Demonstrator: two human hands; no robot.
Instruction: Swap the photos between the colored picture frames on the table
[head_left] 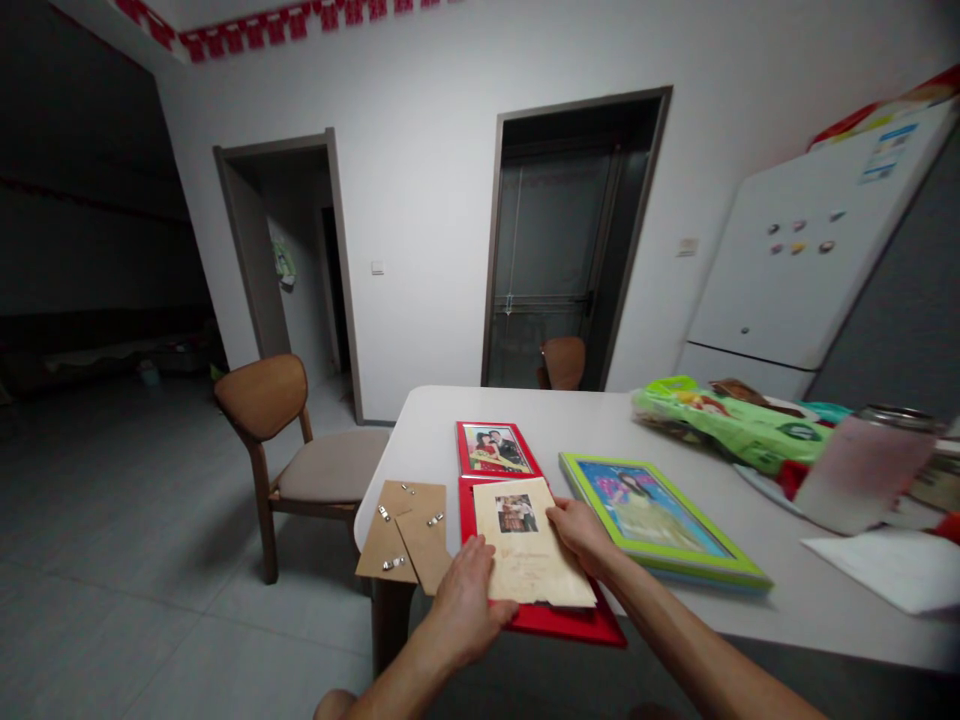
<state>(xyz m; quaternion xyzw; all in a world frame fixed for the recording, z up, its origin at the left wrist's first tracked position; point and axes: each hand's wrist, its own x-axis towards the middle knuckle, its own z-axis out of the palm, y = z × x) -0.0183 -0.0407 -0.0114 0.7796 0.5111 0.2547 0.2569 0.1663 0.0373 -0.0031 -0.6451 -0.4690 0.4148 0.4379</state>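
A cream printed sheet (536,555) with a small photo near its top lies over a red picture frame (562,622), covering most of it. My left hand (466,600) is closed on the sheet's lower left edge, thumb along the bottom. On the opposite side, my right hand (579,532) grips the right edge. Beyond the sheet, a smaller red frame (497,450) shows a photo of two people. To the left lie brown backing boards (390,530) with metal clips.
A green picture frame (656,510) lies to the right on the white table (442,405). Further right are a green plastic package (750,430), a pinkish jar (862,470) and white paper (892,570). A wooden chair (262,400) stands left of the table.
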